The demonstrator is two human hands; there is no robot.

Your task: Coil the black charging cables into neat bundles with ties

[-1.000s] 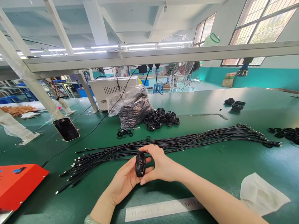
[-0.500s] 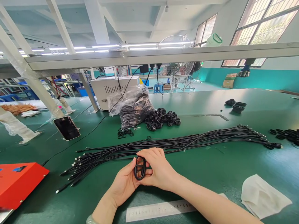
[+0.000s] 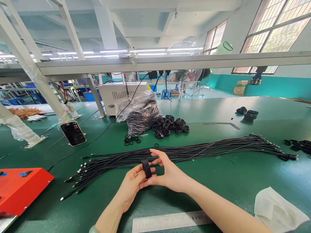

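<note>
A small black coiled cable [image 3: 146,167] is pinched in my left hand [image 3: 133,183], its stacked loops seen edge-on. My right hand [image 3: 170,173] is close beside the coil on its right, fingers spread apart, the thumb near the coil's lower edge; whether it touches is hard to tell. Just beyond both hands lies a long bundle of straight black cables [image 3: 194,152] with metal-tipped plugs at both ends. Behind it is a pile of finished black coils [image 3: 170,125], and a few small black rings [image 3: 132,139] lie to its left.
A clear plastic bag [image 3: 143,116] of black items stands before a white machine [image 3: 121,94]. A phone [image 3: 73,133] leans at left, above a red device [image 3: 24,187]. A steel ruler [image 3: 170,221] and white cloth [image 3: 279,210] lie near me. More black pieces [image 3: 301,145] sit far right.
The coil has turned from face-on to edge-on in my left hand. My right-hand fingers have opened and come off its top. The view has shifted slightly.
</note>
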